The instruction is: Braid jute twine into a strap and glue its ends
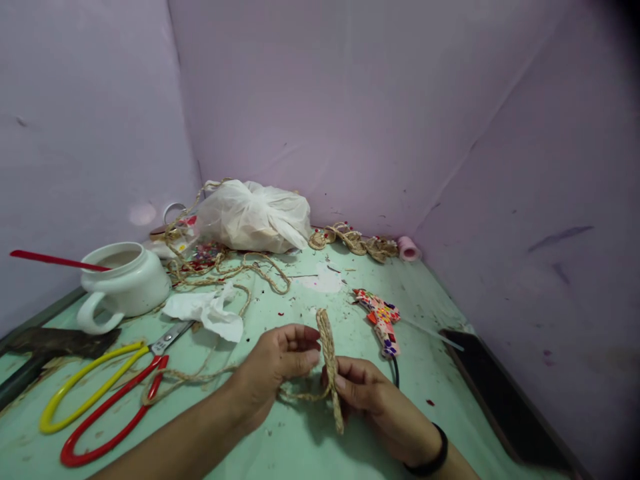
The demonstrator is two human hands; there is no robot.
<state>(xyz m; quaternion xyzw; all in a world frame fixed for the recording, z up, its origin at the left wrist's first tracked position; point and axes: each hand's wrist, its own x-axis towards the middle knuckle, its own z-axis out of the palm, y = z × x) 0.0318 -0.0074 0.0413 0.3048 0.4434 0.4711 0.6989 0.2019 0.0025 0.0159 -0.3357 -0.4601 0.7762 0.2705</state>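
Note:
My right hand pinches a short, upright bundle of braided jute rope between thumb and fingers. A strand of the rope crosses the bundle near the thumb and runs left, behind my left hand. Close to the bundle's left side is my left hand, its fingers curled toward the thumb. Whatever lies inside those fingers is hidden. Beyond the left wrist the rope trails past large scissors with one yellow and one red handle. A flower-patterned glue gun lies beyond my right hand.
At left stand a white mug with a red stick and a hammer. Crumpled tissue, loose jute rope and a white plastic bag lie behind. Braided pieces, a pink spool and a dark flat object are at right.

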